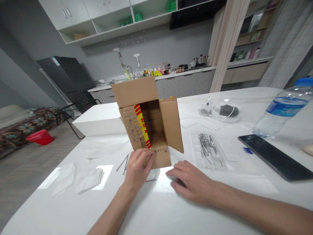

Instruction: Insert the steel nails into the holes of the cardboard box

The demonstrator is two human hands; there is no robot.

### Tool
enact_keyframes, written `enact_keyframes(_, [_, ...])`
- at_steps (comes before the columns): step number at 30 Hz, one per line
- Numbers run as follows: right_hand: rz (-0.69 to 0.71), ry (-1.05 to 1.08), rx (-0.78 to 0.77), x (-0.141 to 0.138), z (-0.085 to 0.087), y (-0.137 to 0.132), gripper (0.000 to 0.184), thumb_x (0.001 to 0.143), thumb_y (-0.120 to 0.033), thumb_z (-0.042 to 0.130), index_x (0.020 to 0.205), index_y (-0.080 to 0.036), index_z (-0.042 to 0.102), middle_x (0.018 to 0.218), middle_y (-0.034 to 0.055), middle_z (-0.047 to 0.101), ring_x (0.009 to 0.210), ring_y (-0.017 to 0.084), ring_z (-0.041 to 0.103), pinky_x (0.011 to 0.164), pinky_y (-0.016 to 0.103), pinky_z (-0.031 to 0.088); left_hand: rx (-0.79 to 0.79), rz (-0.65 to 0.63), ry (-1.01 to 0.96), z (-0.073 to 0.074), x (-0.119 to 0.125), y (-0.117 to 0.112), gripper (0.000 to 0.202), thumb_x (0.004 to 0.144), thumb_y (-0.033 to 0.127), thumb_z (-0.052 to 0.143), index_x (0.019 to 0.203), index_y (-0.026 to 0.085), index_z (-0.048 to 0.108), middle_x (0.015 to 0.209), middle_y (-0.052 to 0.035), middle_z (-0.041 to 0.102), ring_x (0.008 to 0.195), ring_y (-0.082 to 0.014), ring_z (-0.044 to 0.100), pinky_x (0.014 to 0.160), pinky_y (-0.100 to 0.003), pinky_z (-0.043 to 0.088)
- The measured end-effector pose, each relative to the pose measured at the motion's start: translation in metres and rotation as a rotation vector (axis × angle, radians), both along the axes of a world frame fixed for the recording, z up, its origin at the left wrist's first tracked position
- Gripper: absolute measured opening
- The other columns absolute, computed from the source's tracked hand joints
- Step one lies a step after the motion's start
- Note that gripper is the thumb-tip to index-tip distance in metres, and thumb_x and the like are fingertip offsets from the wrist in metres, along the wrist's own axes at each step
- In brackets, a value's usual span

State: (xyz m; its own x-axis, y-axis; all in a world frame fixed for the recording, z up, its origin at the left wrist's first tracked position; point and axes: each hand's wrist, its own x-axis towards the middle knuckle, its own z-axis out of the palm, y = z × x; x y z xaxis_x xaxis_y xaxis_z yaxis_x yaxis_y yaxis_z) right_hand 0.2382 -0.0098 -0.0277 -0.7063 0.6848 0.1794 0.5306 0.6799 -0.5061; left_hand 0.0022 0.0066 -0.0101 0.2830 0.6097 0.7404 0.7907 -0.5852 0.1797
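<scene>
An open cardboard box stands on the white table with its flaps spread. Rows of grey nail heads dot its left side, and a few dark spots mark the bottom flap. My left hand is over this flap, thumb and forefinger pinched together; whatever is between them is too small to make out. To the right, my right hand rests on the table with thumb and fingers apart, holding nothing visible. A long nail lies between the hands. More long nails lie left of my left hand.
A clear compartment case of nails or screws sits right of the box. Beyond it are a black phone, a water bottle and a white corded device. White tissues lie at left; a white box stands behind.
</scene>
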Motion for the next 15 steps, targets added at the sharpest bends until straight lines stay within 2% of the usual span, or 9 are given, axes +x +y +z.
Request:
enact_keyframes(7, [0.0, 0.005, 0.012, 0.0013, -0.0004, 0.0, 0.011, 0.094, -0.022, 0.054, 0.099, -0.019, 0.064, 0.088, 0.0042, 0.062, 0.085, 0.02, 0.054, 0.081, 0.035, 0.037, -0.047, 0.02, 0.111, -0.0027, -0.0019, 0.0016, 0.011, 0.095, 0.022, 0.061, 0.098, 0.021, 0.072, 0.096, -0.0051, 0.073, 0.087, -0.0198, 0.067, 0.076, -0.035, 0.05])
enact_keyframes(15, [0.006, -0.008, 0.0, 0.0009, 0.0022, -0.0013, 0.014, 0.095, -0.023, 0.053, 0.102, -0.018, 0.065, 0.089, 0.0054, 0.063, 0.086, 0.021, 0.055, 0.081, 0.036, 0.039, -0.238, 0.089, 0.203, -0.0046, -0.0041, -0.0035, 0.029, 0.094, 0.027, 0.061, 0.121, 0.022, 0.068, 0.104, -0.0089, 0.067, 0.096, -0.0252, 0.064, 0.081, -0.041, 0.054])
